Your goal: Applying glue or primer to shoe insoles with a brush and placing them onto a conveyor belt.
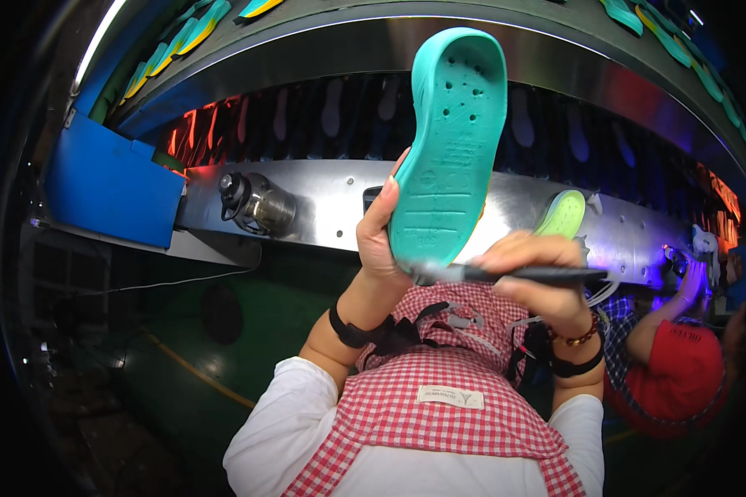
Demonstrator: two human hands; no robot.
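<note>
My left hand (379, 236) holds up a teal shoe sole (452, 157), with the fingers wrapped behind its left edge. The sole stands nearly upright, its face with small holes and moulded lines toward me. My right hand (543, 273) is closed around the black handle of a brush (576, 276). The brush's pale, motion-blurred tip is at the sole's lower end; I cannot tell whether it touches. A thin pale tube (612, 291) hangs by the handle's end. Behind my right hand, a light green sole (563, 214) leans on the metal ledge.
A clear bottle with a black lid (261, 205) lies on the metal ledge (327, 195). A blue box (108, 184) stands at the left. Soles hang in the dark, red-lit opening behind; others lie on the upper belt (307, 12). At right works a person in a red cap (680, 369).
</note>
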